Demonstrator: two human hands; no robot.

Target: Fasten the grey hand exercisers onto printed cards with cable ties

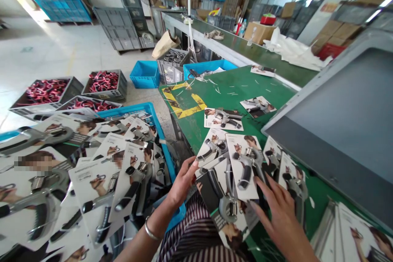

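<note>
Several carded hand grips lie in a loose pile at the near edge of the green table [227, 90]. My left hand [184, 182] is at the left side of this pile, its fingertips by the edge of a white card [211, 147]; whether it grips it is not clear. My right hand [276, 208] has its fingers spread over the pile's right side, touching an upright-facing card [244, 168]. Below that card, a dark-backed card [225, 208] lies upside down over the table edge. Two more carded grips [224, 118] lie farther back.
A blue crate [162, 143] heaped with carded grips stands at the left. Behind it are grey bins [118, 90] of red and black parts. A large grey bin [344, 118] lies tilted at the right. Stacked cards [353, 233] are at bottom right.
</note>
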